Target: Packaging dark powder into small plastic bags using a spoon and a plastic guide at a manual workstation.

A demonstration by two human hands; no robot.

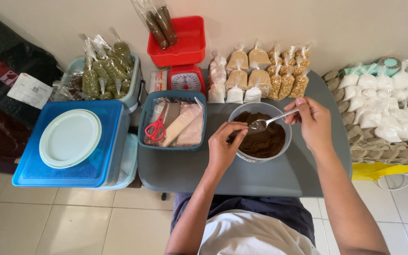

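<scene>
Grey table (279, 177): spoon (266, 122) in right hand (311, 123), over bowl (260, 156).

Dark brown powder (265, 140) in a clear bowl (283, 151) on a grey table (242, 177)

Left of the bowl, red-handled scissors (155, 128) lie in a teal basket (171, 147); behind it stands a red scale (181, 52); further left, a pale green plate (70, 138) rests on a blue lid (34, 165); right of it, white packets (393, 106); a silver spoon (272, 120) over it

Bare forearms and hands, a white shirt, dark blue-grey cloth over the lap.
</scene>
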